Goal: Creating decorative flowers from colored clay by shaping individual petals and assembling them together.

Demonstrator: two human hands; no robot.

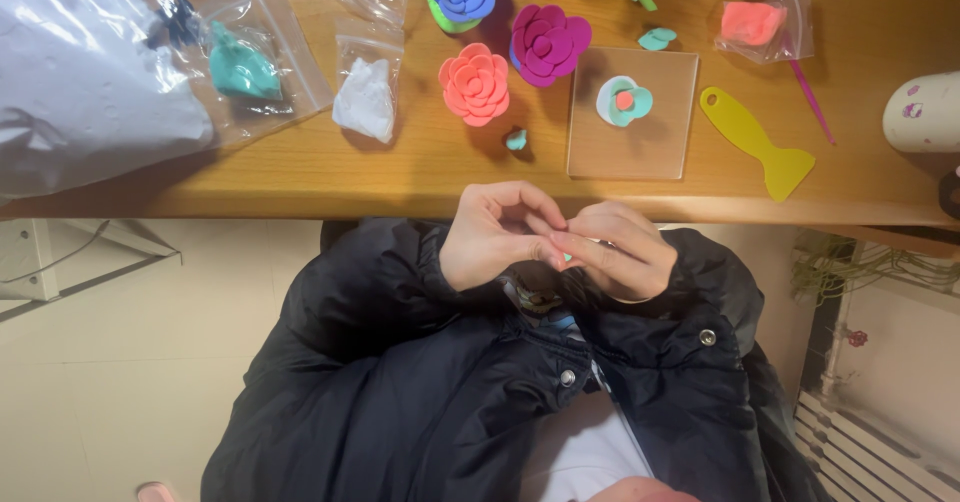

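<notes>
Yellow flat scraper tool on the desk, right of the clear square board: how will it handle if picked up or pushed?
The yellow scraper looks thin and flat, so probably light and slightly flexible. Lying flush on the wooden desk, it would likely slide rather than roll, and its edge may be hard to pinch up.

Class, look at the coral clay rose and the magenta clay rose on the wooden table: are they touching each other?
Apart. The head view shows a strip of bare wood between the coral rose and the magenta rose, so their petals do not meet.
</notes>
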